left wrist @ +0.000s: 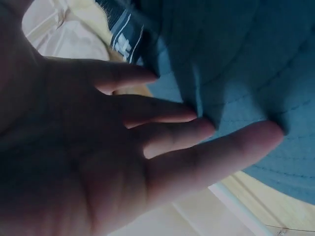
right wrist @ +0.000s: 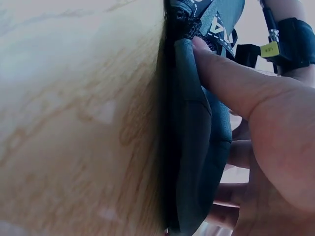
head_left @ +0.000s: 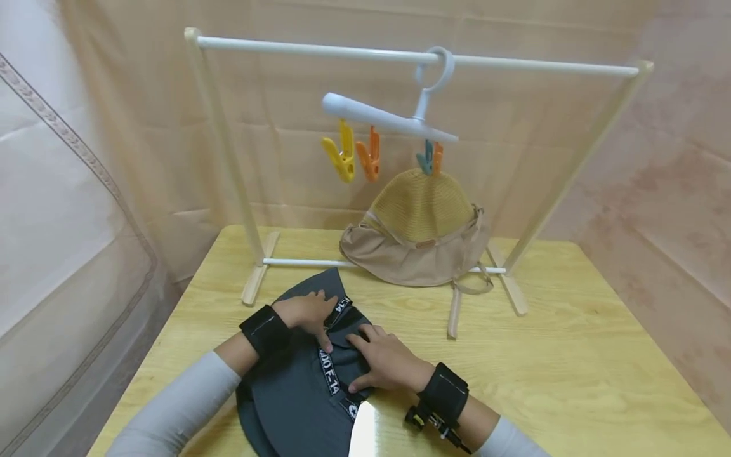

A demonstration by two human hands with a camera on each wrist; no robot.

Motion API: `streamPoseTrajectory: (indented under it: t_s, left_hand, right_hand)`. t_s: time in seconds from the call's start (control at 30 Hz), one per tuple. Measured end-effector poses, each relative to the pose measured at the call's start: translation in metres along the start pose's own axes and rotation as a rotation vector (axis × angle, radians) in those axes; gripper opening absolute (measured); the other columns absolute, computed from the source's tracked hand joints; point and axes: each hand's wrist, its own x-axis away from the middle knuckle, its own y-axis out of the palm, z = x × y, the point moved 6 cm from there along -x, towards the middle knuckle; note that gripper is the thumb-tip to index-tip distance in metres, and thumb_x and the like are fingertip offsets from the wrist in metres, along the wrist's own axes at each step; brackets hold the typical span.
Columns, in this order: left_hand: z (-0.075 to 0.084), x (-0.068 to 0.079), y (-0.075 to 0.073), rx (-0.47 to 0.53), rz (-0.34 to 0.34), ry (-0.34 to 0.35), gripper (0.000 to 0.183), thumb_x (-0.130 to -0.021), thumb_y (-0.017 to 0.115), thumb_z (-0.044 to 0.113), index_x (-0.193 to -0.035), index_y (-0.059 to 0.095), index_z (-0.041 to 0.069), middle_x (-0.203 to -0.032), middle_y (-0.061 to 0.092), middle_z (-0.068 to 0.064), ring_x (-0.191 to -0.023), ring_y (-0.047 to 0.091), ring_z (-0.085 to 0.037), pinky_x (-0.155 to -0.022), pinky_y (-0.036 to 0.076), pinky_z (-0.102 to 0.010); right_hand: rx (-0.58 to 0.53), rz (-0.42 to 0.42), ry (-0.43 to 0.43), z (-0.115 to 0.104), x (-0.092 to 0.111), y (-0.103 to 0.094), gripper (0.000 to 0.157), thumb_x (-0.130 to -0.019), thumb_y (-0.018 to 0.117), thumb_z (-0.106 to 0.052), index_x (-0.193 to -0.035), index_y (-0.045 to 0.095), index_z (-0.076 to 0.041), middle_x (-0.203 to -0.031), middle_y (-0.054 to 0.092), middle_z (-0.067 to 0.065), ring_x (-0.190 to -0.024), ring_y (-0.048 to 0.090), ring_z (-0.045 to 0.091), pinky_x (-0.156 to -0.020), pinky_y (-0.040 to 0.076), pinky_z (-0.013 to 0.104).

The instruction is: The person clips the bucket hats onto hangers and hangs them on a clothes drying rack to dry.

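A dark grey wide-brimmed hat lies on the table, its black band printed with white lettering. My left hand rests across the brim near the band, fingers spread. In the left wrist view, the left hand's straight fingertips touch the stitched brim. From the right, my right hand rests on the folded, flattened crown. Its thumb presses beside the band in the right wrist view, with the other fingers partly hidden behind the crown.
A rack with a white top bar stands at the back. From it hangs a white hanger with a yellow clip, an orange clip and others. A straw-and-beige hat hangs beneath, low over the wooden table.
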Motion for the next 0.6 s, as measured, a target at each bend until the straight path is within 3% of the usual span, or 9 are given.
streamPoseTrajectory:
  t_s: [0.23,0.4,0.6]
  left_hand:
    - [0.008,-0.001,0.012,-0.112,0.090,-0.063,0.117,-0.056,0.084,0.047,-0.142,0.024,-0.005,-0.142,0.027,-0.037,-0.128,0.029,-0.048,-0.098,0.043,-0.049]
    - [0.012,-0.004,0.011,-0.156,0.097,-0.076,0.119,-0.054,0.085,0.047,-0.142,0.025,-0.005,-0.141,0.029,-0.038,-0.126,0.031,-0.048,-0.099,0.044,-0.047]
    - [0.012,-0.004,0.009,-0.188,0.171,-0.077,0.113,-0.049,0.086,0.052,-0.133,0.039,-0.007,-0.127,0.045,-0.032,-0.112,0.044,-0.038,-0.088,0.051,-0.043]
  right_hand:
    - [-0.024,0.003,-0.003,0.000,-0.001,0.001,0.091,-0.069,0.066,-0.065,-0.140,0.039,-0.013,-0.139,0.039,0.012,-0.124,0.038,0.027,-0.093,0.044,0.048]
    - [-0.068,0.014,0.008,0.001,0.000,0.000,0.088,-0.070,0.068,-0.061,-0.139,0.041,-0.012,-0.139,0.040,0.013,-0.125,0.038,0.028,-0.094,0.043,0.050]
    - [-0.177,0.115,0.094,0.010,0.006,-0.008,0.072,-0.075,0.071,-0.048,-0.132,0.050,-0.008,-0.126,0.048,0.015,-0.112,0.046,0.029,-0.087,0.047,0.047]
